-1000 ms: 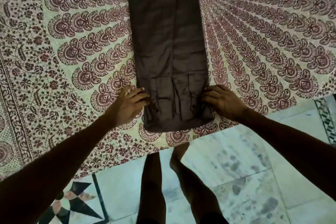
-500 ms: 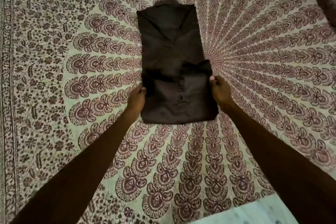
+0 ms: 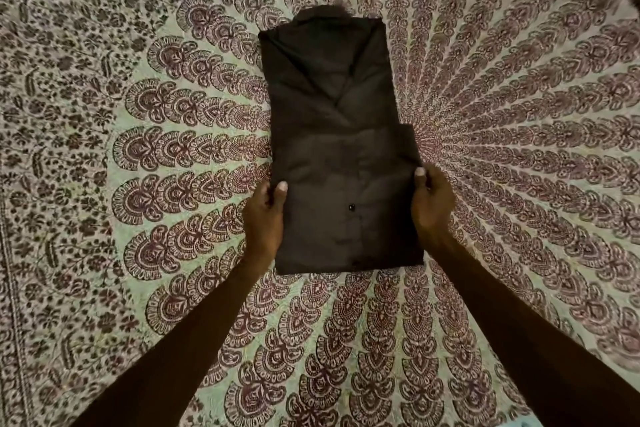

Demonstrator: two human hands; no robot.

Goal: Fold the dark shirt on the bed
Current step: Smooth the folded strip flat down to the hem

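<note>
The dark shirt (image 3: 337, 156) lies as a narrow folded strip on the patterned bedspread (image 3: 138, 184), its near flap pinched at the side edges by the left hand (image 3: 265, 215) and right hand (image 3: 431, 201); light and limp, it likely handles best gripped there
</note>
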